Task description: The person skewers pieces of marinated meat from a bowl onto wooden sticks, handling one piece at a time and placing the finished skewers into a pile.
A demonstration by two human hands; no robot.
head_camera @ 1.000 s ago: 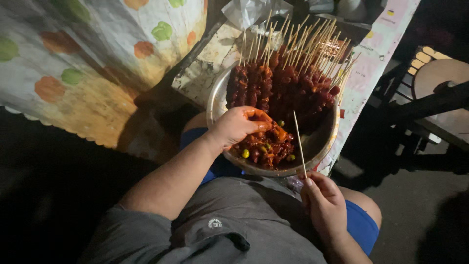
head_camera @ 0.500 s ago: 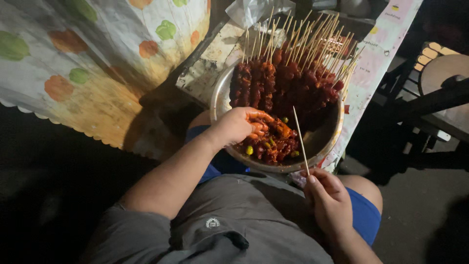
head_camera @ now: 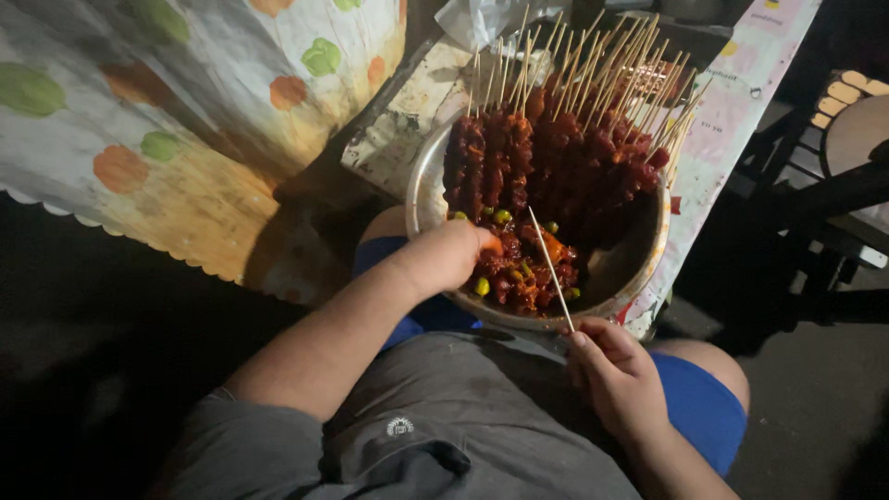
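A metal bowl [head_camera: 639,268] rests on my lap and against a table edge. Its far half is stacked with several finished skewers of dark red marinated meat [head_camera: 556,153], their bamboo sticks fanning upward. Loose meat pieces with green bits [head_camera: 519,278] lie in the near half. My left hand [head_camera: 444,257] reaches into the loose meat, fingers curled in it; whether it grips a piece is hidden. My right hand [head_camera: 616,370] sits just below the bowl's rim and pinches the lower end of a bare bamboo skewer [head_camera: 550,267], which slants up over the meat.
A cloth with orange and green spots [head_camera: 185,139] hangs at the left. A patterned table top [head_camera: 741,102] runs behind the bowl, with a crumpled plastic bag [head_camera: 486,18] at its far end. A dark chair [head_camera: 833,185] stands at the right on the grey floor.
My left hand has dug deeper into the loose meat at the bowl's near side. The right hand still holds the skewer in nearly the same spot. The camera has shifted slightly.
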